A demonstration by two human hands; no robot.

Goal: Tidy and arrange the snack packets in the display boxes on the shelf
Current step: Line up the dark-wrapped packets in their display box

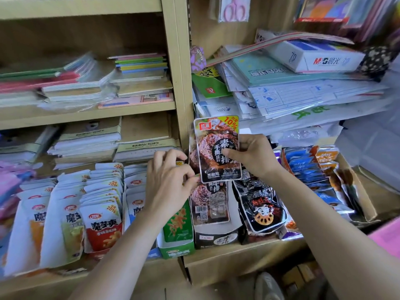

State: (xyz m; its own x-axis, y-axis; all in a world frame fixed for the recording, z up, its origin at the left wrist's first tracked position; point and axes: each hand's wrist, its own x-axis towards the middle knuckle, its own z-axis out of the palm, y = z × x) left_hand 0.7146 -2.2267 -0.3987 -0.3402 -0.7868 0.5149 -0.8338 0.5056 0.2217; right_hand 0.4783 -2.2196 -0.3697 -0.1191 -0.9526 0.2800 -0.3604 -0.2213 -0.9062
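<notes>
My right hand (253,155) grips a black-and-brown meat-picture snack packet (216,135) upright, thumb on its front, above a dark display box (216,239). My left hand (168,182) pinches the packet's lower left corner. More packets of the same kind (208,202) stand in that box beneath it. A green packet (178,221) stands in a green-and-white box (175,247) to the left. Black lotus-root packets (262,204) lean to the right.
Rows of white konjac packets (97,204) fill boxes at the left. A cardboard box (365,204) of blue and orange packets (307,169) sits at the right. Notebooks (86,144) and paper stacks (292,89) crowd the shelves above. A wooden upright (181,83) divides the units.
</notes>
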